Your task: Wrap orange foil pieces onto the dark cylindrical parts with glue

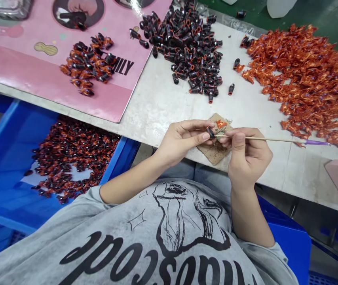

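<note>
My left hand (183, 139) pinches a small black tube-shaped piece (210, 132) between thumb and fingers at the table's near edge. My right hand (244, 152) is closed round a thin wooden stick (276, 139) with a purple end (317, 142); the stick's tip meets the black piece. Both hands hover over a brown card scrap (213, 152) that carries an orange foil bit (221, 124).
A heap of black pieces (187, 43) lies mid-table and a heap of orange foil wrappers (305, 75) to the right. A small pile of wrapped pieces (88, 65) rests on a pink board (23, 71). A blue bin (8, 158) at the left holds several wrapped pieces.
</note>
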`<state>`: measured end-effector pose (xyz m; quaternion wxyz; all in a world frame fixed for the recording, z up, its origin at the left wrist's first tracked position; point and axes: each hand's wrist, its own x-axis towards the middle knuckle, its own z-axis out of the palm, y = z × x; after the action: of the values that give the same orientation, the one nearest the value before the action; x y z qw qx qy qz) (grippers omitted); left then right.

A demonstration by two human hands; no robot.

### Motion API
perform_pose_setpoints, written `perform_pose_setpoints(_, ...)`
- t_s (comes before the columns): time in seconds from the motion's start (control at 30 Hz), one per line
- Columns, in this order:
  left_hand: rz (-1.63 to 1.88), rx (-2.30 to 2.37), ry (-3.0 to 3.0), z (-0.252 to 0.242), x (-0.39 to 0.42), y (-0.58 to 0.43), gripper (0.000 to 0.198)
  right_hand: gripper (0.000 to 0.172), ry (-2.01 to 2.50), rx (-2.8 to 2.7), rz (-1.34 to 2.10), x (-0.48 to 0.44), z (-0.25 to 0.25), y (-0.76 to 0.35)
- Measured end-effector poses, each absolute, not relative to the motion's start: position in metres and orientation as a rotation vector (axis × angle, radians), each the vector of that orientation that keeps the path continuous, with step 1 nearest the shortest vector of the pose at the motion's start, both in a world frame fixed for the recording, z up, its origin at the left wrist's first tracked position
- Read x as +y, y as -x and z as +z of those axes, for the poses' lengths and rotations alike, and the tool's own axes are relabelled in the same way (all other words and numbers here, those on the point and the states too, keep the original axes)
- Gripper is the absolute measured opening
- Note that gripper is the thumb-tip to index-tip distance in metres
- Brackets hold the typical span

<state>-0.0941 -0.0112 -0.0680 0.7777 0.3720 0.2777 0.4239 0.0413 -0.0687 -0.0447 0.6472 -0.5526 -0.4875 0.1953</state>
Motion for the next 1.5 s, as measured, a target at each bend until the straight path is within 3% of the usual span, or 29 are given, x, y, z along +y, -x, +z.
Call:
perform_pose_setpoints(0.37,0.944,0.594,-0.835,-0.071,-0.011,0.095,0.027,0.022,1.275,-1.193,0.399,-0.070,-0.049,-0.042)
perform_pose_setpoints(0.7,1.000,0.572,-1.046,-0.075,-0.012,0.096,0.021,0.022,1.295,-1.730,0.471,-0.054,-0.018,-0.058)
perform_pose_setpoints(1.0,0.934,0.552,-0.898,-0.068,-0.014,0.095,0.022,0.030,1.361,-1.252,0.464,-0.061,-0.035,-0.070)
perform_pose_setpoints(1.23,0.909,0.564,-0.893,-0.068,-0.013,0.095,0.023,0.028,1.531,-1.392,0.340,-0.068,-0.053,-0.072)
perform_pose_setpoints(1.5,0.968,0.574,-0.942,-0.068,-0.014,0.093,0.026,0.033,1.272,-1.011,0.509,-0.067,-0.044,-0.048)
